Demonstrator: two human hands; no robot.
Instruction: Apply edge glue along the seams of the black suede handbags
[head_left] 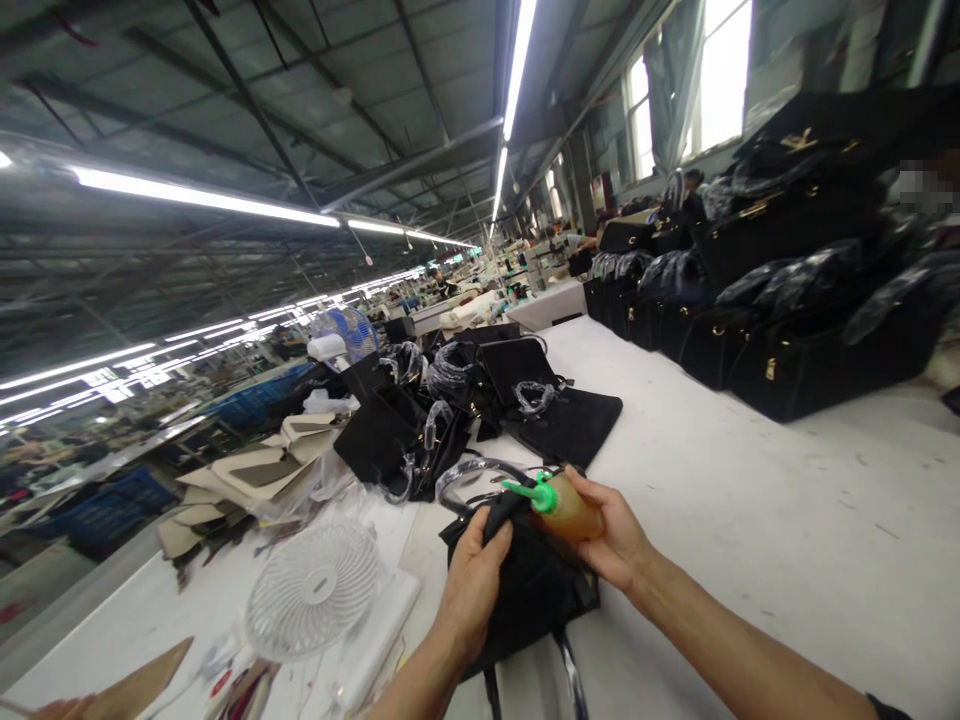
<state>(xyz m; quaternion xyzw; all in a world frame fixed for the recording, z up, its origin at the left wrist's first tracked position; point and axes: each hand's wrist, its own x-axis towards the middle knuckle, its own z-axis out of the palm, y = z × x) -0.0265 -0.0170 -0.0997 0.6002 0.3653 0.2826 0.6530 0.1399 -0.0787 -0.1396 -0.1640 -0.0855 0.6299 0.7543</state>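
Observation:
A black handbag (534,598) lies on the white table in front of me, one plastic-wrapped handle up at its far side and another hanging toward me. My left hand (477,580) grips the bag's upper edge, thumb and fingers closed on the black material. In my right hand (613,535) is a squeeze bottle (574,510) of amber liquid, wrapped by the fingers. Its green nozzle (534,492) points left, over the bag's edge close to my left fingertips. Whether the tip touches the bag I cannot tell.
Black bags with wrapped handles (450,375) are heaped just beyond. More black bags (780,340) stand in rows at the right. A white fan (315,590) sits at the left, near beige panels (262,465). Another person's hand (71,708) shows at the lower left.

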